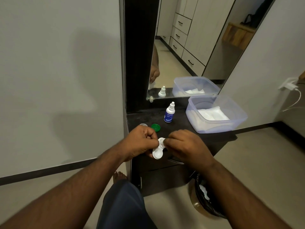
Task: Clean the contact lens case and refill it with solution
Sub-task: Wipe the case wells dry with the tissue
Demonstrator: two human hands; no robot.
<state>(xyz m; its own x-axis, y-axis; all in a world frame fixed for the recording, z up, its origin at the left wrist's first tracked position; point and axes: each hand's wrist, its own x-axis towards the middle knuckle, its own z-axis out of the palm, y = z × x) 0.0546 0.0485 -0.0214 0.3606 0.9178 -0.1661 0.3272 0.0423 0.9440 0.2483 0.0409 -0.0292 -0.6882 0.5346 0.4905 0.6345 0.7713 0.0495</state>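
Contact lens case (158, 149) of white plastic, both caps off, pinched by left hand (141, 140) and right hand (186, 144) — cleaning underway, small blue-labelled solution bottle (169, 112) untouched.

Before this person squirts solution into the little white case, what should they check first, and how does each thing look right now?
1. Case held firmly: ok. The left hand holds the lens case in a curled grip.
2. Both caps off: ok. The green cap and the clear cap lie on the dark counter.
3. Wells wiped dry: cannot tell. The right hand pinches at the upper well; what it holds is hidden.
4. Solution bottle within reach: ok, upright behind the hands.
5. Bottle open: not ok, its cap looks on.
6. A hand free to take the bottle: not ok, both are at the case.
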